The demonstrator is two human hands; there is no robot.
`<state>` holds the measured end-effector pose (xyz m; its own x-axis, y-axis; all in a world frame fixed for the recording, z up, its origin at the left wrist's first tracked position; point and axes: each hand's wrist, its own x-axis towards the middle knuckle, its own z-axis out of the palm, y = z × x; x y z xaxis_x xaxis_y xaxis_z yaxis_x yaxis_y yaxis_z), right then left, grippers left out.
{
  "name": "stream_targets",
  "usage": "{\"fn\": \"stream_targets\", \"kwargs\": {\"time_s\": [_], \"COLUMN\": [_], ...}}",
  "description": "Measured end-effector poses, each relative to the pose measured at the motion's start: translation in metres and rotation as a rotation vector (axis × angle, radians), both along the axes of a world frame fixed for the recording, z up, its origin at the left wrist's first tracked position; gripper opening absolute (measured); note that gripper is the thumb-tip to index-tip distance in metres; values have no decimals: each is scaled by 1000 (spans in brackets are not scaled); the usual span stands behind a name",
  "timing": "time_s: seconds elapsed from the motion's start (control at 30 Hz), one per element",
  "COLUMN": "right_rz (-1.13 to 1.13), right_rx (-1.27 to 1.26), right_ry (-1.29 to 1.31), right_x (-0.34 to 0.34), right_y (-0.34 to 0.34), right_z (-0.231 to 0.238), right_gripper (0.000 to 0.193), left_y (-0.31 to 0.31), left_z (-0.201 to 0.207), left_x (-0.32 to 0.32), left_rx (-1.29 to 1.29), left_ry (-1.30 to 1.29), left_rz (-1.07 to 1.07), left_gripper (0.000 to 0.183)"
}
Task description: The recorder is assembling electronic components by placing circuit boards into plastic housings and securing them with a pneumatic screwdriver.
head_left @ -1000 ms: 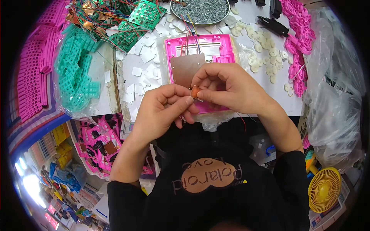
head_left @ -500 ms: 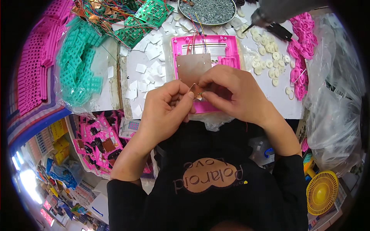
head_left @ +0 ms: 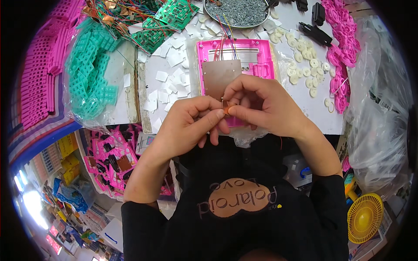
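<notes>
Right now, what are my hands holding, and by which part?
A small copper-coloured piece: your left hand pinches its left side, your right hand its right side. Fingers partly hide it.

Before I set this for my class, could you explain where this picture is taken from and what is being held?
No machine here: a person works bare-handed. A wide fisheye camera on the person's head looks down, so straight edges bend. The left hand and right hand meet over the near part of a pink plastic casing, pinching a small orange-brown piece whose details are hidden. Around the casing, the table holds flat white pieces, pale discs, green circuit boards and a round dish of small metal bits.
</notes>
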<state>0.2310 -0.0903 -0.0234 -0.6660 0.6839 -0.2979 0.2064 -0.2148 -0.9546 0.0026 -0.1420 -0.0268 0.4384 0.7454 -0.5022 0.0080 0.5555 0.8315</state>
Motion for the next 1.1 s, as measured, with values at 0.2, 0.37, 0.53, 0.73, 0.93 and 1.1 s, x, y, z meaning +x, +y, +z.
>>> {"fn": "stream_targets", "kwargs": {"time_s": [0.2,0.37,0.53,0.73,0.93,1.1], "right_rz": [-51,-17,18,-40,-61,-49], "right_rx": [112,149,222,176,126,260], "right_ry": [35,-45,-10,43,34,-13], "right_x": [0,-1,-2,2,1,1], "right_y": [-2,-1,-1,-3,-2,-4], "right_z": [-4,1,0,-10,-5,-4], "right_gripper": [15,15,16,16,17,14], "left_y": [0,1,-5,-7,-9,-14], "left_z": [4,9,-2,-11,-5,-10], "left_x": [5,8,15,19,17,18], "left_rx": [54,56,302,479,319,284], "left_ry": [71,134,339,455,311,191], "left_rz": [3,-10,1,119,176,223], "left_gripper": [19,18,9,7,9,7]}}
